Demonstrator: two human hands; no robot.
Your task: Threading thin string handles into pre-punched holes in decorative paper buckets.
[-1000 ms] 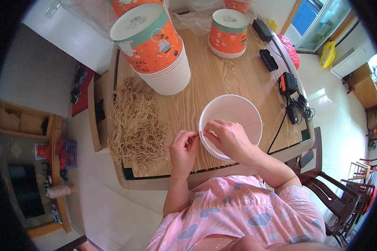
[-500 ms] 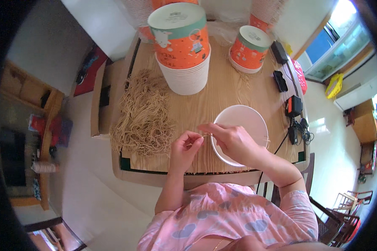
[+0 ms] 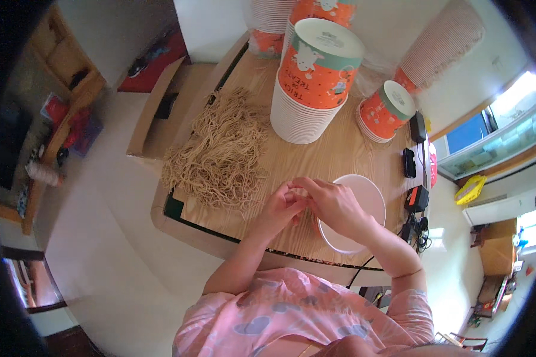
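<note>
My left hand [image 3: 278, 208] and my right hand [image 3: 339, 207] meet at the near left side of a white paper bucket [image 3: 368, 190]. Both have their fingers closed, the fingertips pressed together on a thin tan cord that is now almost wholly hidden by them. My right wrist and palm lie over the bucket's open mouth and cover part of its rim. To the left of my hands spreads a loose heap of tan cords [image 3: 220, 157], tangled and crinkled.
A tall upturned stack of orange, green and white buckets [image 3: 309, 113] stands beyond my hands. A shorter stack [image 3: 381, 116] is right of it. A black adapter [image 3: 416, 199] with coiled cables sits at the table's [image 3: 262, 229] right edge. An open cardboard box [image 3: 178, 113] adjoins the left side.
My head view has turned, so the table appears tilted and shifted. My hands have come closer together, and the short stretch of cord between them is now covered by the fingers.
</note>
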